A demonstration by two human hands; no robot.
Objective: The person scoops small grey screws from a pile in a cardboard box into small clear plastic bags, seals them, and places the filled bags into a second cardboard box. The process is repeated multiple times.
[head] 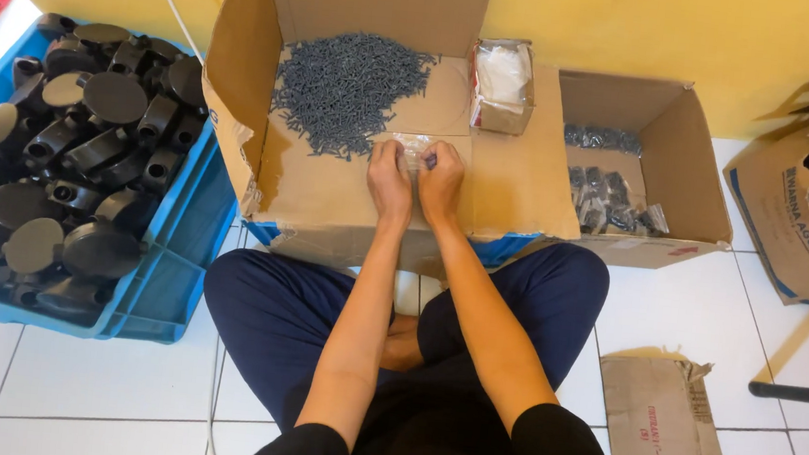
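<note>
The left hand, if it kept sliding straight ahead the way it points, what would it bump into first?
Probably the small clear plastic bag that the left hand already touches at its fingers. Past that comes the heap of grey screws, then the back wall of the cardboard box.

The screws (346, 91) heaped in the brown cardboard box (516, 184) are dull grey-blue, and the small bag (415, 147) between the left hand (388, 179) and right hand (442, 180) is clear. The crate (167, 265) at one side is bright blue and filled with glossy black round fittings (69, 159). The floor tiles (699, 312) are plain white, the wall (636, 28) is yellow, and the person's trousers (270, 313) are dark navy.
</note>
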